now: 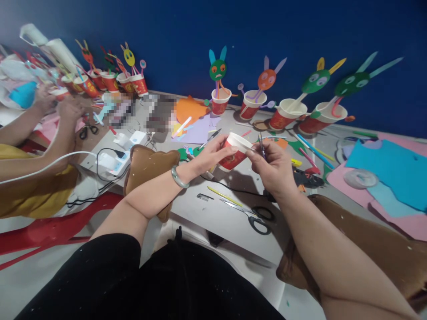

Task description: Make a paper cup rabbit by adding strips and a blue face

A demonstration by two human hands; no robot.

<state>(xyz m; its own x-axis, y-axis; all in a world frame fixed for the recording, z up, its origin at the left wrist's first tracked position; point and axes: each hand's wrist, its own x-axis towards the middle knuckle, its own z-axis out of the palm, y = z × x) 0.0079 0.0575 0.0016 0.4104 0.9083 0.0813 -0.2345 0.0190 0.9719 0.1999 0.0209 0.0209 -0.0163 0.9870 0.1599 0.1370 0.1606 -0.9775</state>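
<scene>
Head view.

Paper cup [236,161]: red with a pale rim, tilted, held above the bench [200,218] between both hands. Left hand [213,158]: grip closed around the side of the cup, thumb laid along the wall. Right hand [275,166]: grip closed on a small metal tool [261,144], exact kind not discernible; its fingertips are set at the rim, though firm contact cannot be confirmed.

Hazards, as judged. Thin wall: could be dented or creased if pressed too hard by the thumb. Rim: could be nicked, or a finger caught, should control of the tool be lost so near the edge.

Scissors [246,210], black-handled: laid below the hands, blades parted; skin could be scratched if a wrist is lowered carelessly. Yellow strip [224,195]: placed just beside the blades, easily swept aside. Dark cable [238,191]: strung across the bench beneath the cup, liable to be snagged. Blue-eared figure cup [220,104]: stood behind, could be tipped by a forward knock.
</scene>
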